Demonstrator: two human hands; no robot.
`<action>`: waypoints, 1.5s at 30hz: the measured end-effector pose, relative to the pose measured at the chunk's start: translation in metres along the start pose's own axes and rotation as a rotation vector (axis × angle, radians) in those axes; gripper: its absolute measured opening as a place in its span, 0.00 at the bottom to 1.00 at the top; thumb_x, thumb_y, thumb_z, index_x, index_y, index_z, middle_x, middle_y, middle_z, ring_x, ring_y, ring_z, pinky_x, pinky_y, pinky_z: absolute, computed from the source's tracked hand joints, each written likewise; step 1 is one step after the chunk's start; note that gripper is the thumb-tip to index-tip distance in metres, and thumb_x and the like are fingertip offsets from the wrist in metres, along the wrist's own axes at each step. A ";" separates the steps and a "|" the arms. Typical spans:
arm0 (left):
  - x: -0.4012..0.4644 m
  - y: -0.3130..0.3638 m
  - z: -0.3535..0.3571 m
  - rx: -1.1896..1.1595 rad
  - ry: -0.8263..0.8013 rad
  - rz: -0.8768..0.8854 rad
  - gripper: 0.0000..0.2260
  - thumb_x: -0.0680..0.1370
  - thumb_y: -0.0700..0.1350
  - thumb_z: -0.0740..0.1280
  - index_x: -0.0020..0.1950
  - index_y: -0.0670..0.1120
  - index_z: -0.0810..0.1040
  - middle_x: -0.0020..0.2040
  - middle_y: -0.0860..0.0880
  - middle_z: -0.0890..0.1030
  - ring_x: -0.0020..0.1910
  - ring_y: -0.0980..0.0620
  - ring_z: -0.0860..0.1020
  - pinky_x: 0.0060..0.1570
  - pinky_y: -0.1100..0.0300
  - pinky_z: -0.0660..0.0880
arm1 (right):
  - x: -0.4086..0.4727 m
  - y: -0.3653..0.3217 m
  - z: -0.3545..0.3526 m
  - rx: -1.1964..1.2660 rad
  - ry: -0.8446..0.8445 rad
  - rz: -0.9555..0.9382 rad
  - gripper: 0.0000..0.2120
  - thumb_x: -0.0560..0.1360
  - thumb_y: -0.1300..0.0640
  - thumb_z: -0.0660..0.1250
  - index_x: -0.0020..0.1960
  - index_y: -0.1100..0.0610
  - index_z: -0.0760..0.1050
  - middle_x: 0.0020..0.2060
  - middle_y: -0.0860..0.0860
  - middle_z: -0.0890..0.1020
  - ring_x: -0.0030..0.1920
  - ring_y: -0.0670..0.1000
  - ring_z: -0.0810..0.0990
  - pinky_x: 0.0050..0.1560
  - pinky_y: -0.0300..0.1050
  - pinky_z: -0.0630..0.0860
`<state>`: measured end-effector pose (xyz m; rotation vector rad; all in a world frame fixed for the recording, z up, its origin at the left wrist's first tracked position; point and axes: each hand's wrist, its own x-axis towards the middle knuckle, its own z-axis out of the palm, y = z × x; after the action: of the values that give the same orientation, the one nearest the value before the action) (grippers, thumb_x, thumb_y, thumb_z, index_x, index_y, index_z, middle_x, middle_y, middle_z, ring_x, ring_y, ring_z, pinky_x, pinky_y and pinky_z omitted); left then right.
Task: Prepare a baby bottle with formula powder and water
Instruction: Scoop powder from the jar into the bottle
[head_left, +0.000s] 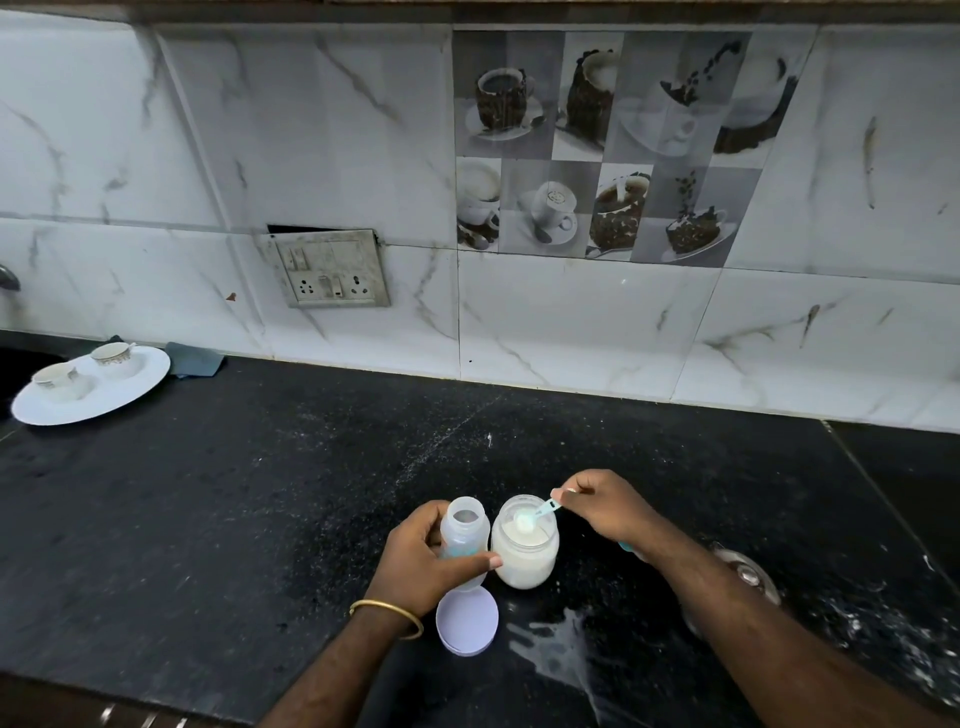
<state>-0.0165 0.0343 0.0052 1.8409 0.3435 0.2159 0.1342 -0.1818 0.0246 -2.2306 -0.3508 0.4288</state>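
The left hand (423, 558) is curled round the baby bottle (464, 535), thumb across its front and fingers behind, keeping it upright with its open mouth facing up; a gold bangle (387, 616) sits on that wrist. The right hand (608, 512) reaches in from the right with the forearm angled across the bench (208, 519), and pinches the handle of a pale blue scoop (535, 514) between thumb and fingertips. The scoop's bowl, heaped with white powder, hangs over the open mouth of the powder jar (524, 545).

No writing on the bottle or jar can be read; the bottle shows only faint bluish markings.

The jar stands on the bench touching the bottle's right side, between the two hands. Just in front of the jar, nearer the person, lies a round white lid (466, 621), and beside that a white spill (556, 654). Right of the jar, behind the right forearm, stands a glass vessel (743, 577), only partly seen. Far left of the jar sits a white plate (140, 387) bearing two cups.
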 end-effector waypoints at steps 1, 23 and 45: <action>0.000 -0.001 0.000 -0.001 0.001 -0.005 0.24 0.60 0.45 0.85 0.52 0.50 0.81 0.48 0.51 0.86 0.48 0.53 0.84 0.49 0.55 0.83 | 0.001 -0.001 0.004 -0.093 0.015 -0.100 0.10 0.76 0.53 0.72 0.36 0.50 0.79 0.38 0.45 0.81 0.45 0.48 0.80 0.50 0.44 0.76; 0.015 -0.011 -0.002 -0.010 0.009 -0.017 0.25 0.58 0.47 0.86 0.50 0.51 0.81 0.48 0.51 0.86 0.48 0.53 0.84 0.51 0.52 0.83 | 0.010 -0.019 0.014 -0.143 -0.112 0.028 0.07 0.73 0.55 0.75 0.39 0.56 0.85 0.51 0.52 0.86 0.60 0.48 0.81 0.60 0.43 0.74; 0.022 0.010 0.008 -0.025 -0.020 0.013 0.24 0.59 0.43 0.85 0.51 0.49 0.81 0.48 0.50 0.87 0.48 0.52 0.85 0.51 0.52 0.83 | -0.001 0.006 -0.008 0.268 -0.040 0.172 0.10 0.75 0.51 0.74 0.47 0.58 0.85 0.47 0.54 0.87 0.45 0.47 0.80 0.45 0.40 0.74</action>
<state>0.0078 0.0322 0.0118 1.8195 0.3135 0.2095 0.1373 -0.1914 0.0245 -1.9990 -0.1137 0.5777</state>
